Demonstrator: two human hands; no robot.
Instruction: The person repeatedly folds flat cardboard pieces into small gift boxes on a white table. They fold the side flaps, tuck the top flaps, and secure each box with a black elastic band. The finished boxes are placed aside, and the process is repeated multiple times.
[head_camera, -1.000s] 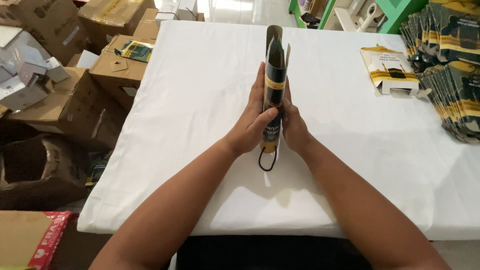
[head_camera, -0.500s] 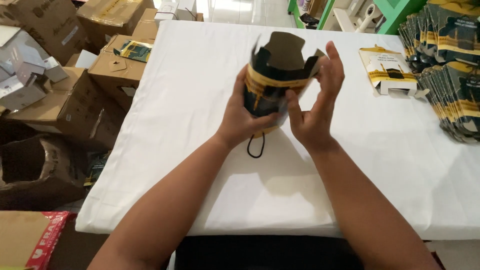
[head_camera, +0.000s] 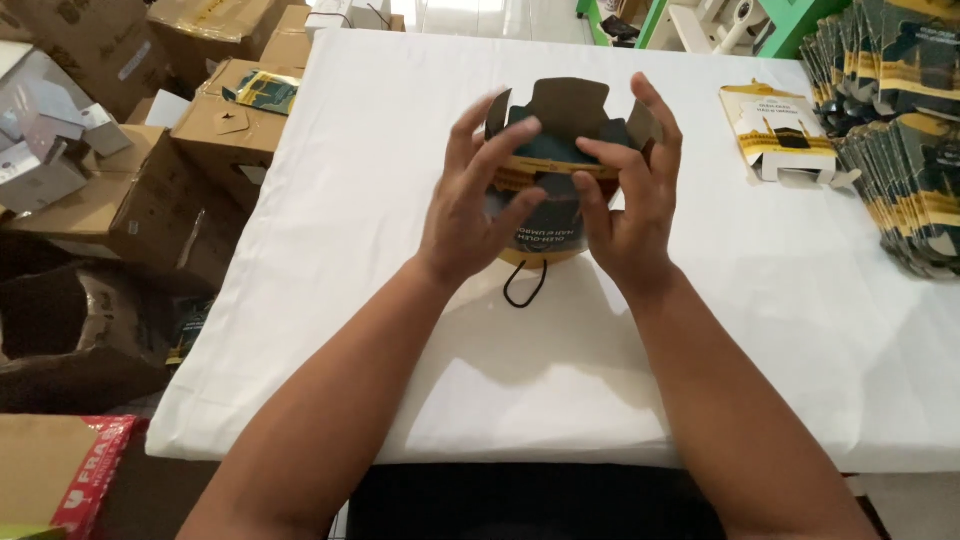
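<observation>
White table (head_camera: 400, 150) — cardboard boxes (head_camera: 150, 180) beside

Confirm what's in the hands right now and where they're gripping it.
A dark green and gold cardboard gift box, opened up, is held between both hands: left hand on its left side wall, right hand on the right, with fingers over the open top flaps.

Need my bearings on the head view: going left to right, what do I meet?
Cardboard boxes → left hand → dark folding carton → right hand → white-and-gold box → stacked flat cartons.
</observation>
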